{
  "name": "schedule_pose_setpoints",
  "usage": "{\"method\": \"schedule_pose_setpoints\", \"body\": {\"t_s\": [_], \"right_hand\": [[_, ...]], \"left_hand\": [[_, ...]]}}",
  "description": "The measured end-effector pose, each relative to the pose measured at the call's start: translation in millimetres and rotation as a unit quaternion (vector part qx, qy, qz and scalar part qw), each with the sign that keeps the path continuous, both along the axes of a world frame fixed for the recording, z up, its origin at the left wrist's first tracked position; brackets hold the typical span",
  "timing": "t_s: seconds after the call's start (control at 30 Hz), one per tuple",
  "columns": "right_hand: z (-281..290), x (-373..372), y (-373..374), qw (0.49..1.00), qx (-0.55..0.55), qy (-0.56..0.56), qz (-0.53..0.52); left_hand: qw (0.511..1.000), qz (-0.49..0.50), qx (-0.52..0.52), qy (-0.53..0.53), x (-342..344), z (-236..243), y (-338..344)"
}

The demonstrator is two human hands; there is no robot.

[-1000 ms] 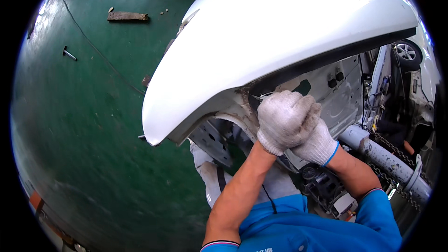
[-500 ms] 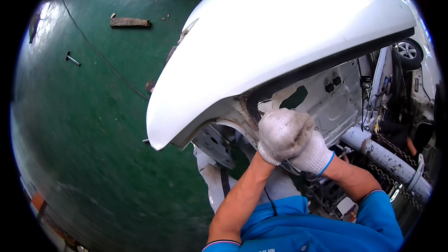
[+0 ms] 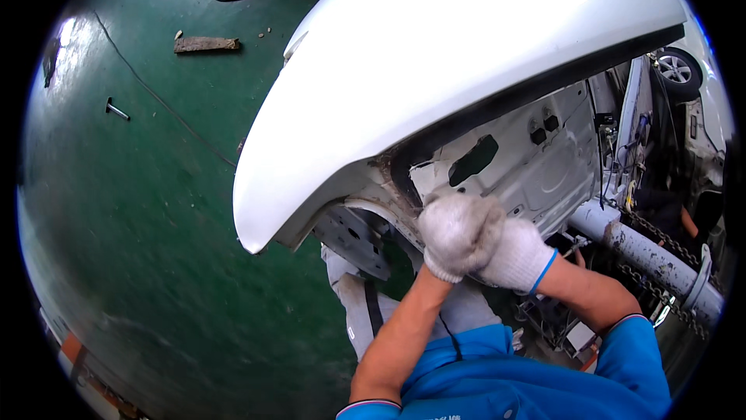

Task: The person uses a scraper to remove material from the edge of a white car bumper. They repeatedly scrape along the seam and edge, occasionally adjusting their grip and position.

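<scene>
Both gloved hands clasped together, left hand point(image 3: 457, 235) over right hand point(image 3: 514, 255), pressed against the torn edge of the inner panel point(image 3: 528, 163) just under the white car body panel point(image 3: 466, 55). Right of the hands, a grey cylinder point(image 3: 645, 253) with a chain point(image 3: 660, 237) running along it; farther up and right, a wheel point(image 3: 674, 69). Far to the left on the green floor point(image 3: 155, 210), a small metal tool point(image 3: 116, 109), a wooden block point(image 3: 206, 44) and a thin black cable point(image 3: 163, 101).

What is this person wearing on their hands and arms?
Both the left hand and the right hand wear white knitted work gloves; the right glove's cuff has a blue edge. The forearms are bare. Short blue sleeves cover the upper arms, the left one trimmed with a striped hem.
</scene>
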State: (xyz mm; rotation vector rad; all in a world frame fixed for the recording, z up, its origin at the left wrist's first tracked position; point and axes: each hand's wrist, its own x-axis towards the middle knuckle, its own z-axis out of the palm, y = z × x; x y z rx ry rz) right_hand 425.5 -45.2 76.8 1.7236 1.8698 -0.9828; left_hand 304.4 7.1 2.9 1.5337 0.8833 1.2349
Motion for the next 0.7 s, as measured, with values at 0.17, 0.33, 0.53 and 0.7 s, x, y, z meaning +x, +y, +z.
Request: {"method": "schedule_pose_setpoints", "body": {"t_s": [0.17,0.33,0.53,0.7], "right_hand": [[6.6,10.9,-11.1,0.998,0.044,0.04,0.034],[15.9,13.8,-2.3,0.995,0.071,0.063,0.017],[-9.4,7.8,26.1,0.989,0.132,0.05,0.037],[-5.9,-2.5,33.2,0.996,0.08,0.02,0.013]], "left_hand": [[1.0,-0.015,0.005,-0.005,-0.1,9.0,-4.0],[0.998,-0.022,0.046,0.026,-2.9,33.2,16.7],[0.997,-0.014,0.045,0.064,-6.1,23.8,48.3],[0.999,-0.032,0.015,0.0,-7.0,7.8,47.2]]}}
